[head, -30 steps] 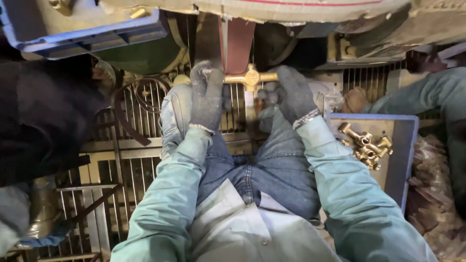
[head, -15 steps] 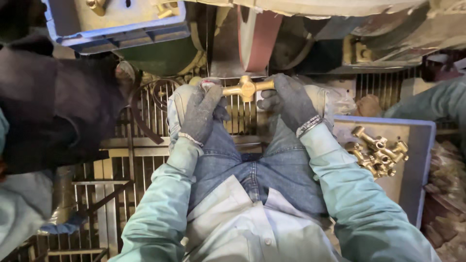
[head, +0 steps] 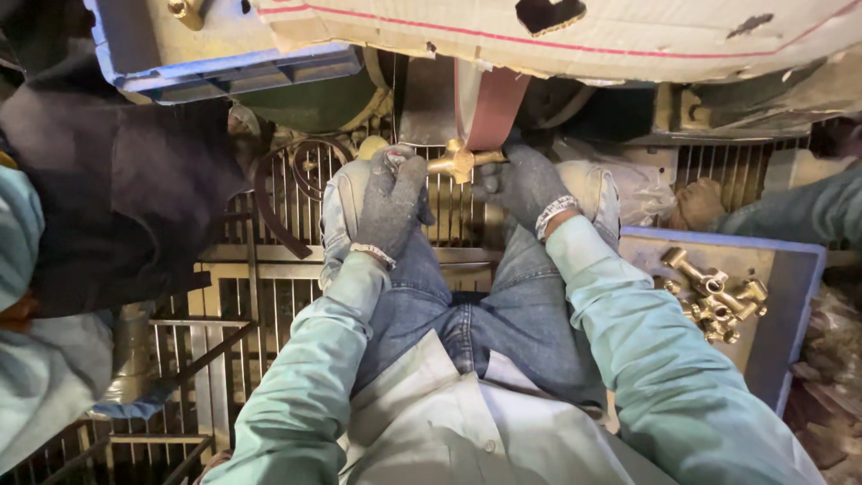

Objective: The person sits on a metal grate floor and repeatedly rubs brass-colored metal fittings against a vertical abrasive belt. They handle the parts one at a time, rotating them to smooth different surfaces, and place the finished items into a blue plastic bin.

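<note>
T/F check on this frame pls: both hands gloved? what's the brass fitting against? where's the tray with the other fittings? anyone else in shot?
1. Both hands wear grey gloves: left hand, right hand. True.
2. The brass fitting is held by one hand only. False: both hands hold it, one at each end.
3. The fitting sits at the reddish belt. True.
4. The blue tray of brass fittings lies on the person's left. False: it is on the right.
5. Nobody else shows. False: another person's gloved hand appears at right.
</note>
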